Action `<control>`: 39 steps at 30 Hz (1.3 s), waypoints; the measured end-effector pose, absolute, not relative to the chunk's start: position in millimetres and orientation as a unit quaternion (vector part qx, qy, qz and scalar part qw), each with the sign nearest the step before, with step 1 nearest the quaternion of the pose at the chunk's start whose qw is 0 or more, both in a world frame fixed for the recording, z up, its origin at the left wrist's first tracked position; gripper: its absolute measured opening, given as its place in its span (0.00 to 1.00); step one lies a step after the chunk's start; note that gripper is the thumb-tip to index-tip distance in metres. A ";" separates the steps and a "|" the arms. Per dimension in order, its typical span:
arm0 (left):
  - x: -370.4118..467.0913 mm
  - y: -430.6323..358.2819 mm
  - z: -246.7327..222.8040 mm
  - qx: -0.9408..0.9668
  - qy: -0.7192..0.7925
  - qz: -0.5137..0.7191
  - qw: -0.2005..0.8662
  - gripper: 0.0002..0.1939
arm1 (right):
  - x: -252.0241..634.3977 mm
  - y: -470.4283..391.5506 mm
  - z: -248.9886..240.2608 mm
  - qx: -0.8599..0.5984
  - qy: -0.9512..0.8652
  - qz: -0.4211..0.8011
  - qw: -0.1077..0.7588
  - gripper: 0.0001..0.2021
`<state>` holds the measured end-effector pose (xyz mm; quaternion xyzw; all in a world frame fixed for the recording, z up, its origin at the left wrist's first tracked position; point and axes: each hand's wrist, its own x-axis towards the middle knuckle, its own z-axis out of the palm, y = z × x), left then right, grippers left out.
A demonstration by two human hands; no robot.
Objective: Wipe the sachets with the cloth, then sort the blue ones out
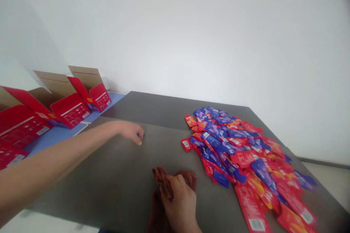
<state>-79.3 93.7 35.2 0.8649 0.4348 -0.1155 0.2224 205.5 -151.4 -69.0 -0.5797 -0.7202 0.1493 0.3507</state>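
My right hand (179, 198) is closed around a bunched brown cloth (188, 178) at the near edge of the dark table (161, 145). Part of the cloth hangs down toward me below the hand. Farther left, my left hand (130, 132) is held over the table with its fingers curled. A bit of something small and blue (140, 135) shows at its fingertips; the rest is hidden. To the right of both hands lies a wide heap of red and blue-purple packets (226, 142), apart from the cloth.
Open red cardboard boxes (69, 109) stand in a row at the left on a blue surface (58, 136). A white wall (186, 43) rises behind the table. Several packets lie close to the table's right edge.
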 end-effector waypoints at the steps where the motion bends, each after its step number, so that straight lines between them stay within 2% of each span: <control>1: -89.2 100.2 46.9 0.856 0.439 -0.137 0.234 0.18 | 205.0 -151.4 -70.0 -0.582 -0.718 0.148 0.352 0.07; 6: -140.6 138.3 78.7 0.796 0.529 -0.153 0.250 0.26 | 202.5 -151.0 -72.7 -0.587 -0.718 0.123 0.352 0.05; 13: -177.7 152.7 38.1 0.761 0.578 -0.147 0.257 0.26 | 201.7 -152.0 -69.6 -0.590 -0.721 0.102 0.347 0.06; 24: -157.9 137.0 -16.7 0.758 0.614 -0.034 0.219 0.26 | 204.4 -153.1 -69.8 -0.589 -0.719 0.145 0.339 0.07; 39: -139.7 142.1 -17.6 0.719 0.632 -0.006 0.290 0.25 | 201.8 -152.8 -69.2 -0.585 -0.716 0.139 0.354 0.07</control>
